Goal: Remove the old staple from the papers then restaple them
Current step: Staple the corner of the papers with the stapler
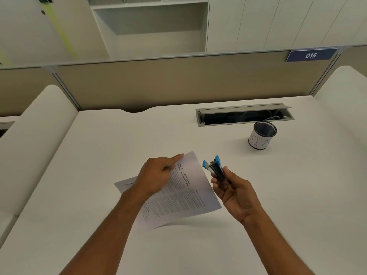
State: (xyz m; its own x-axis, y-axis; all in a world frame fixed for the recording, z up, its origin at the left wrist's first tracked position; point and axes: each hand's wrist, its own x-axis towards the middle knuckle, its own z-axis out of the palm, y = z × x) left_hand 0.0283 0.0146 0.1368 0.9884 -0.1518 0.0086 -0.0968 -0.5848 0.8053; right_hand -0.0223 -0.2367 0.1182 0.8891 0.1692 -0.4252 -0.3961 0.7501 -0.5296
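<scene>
both forearms reach in from the bottom edge over the white desk (99,175). my left hand (158,175) is loosely curled, index finger stretched out, pressing the papers (184,195) near their far corner; the sheets lie flat mid-desk, well short of the mesh cup (262,135) labelled in marker. my right hand (236,193) pinches the rear of the blue-and-black stapler (213,167), lifted just right of the papers, blue nose pointing away. judgement: paper is light, limp and slides easily on this smooth top, so it wants pinning close to the stapled corner. stapler is small, rigid and light; hold at the back half, nose free. cannot tell from here whether the old staple is out.
</scene>
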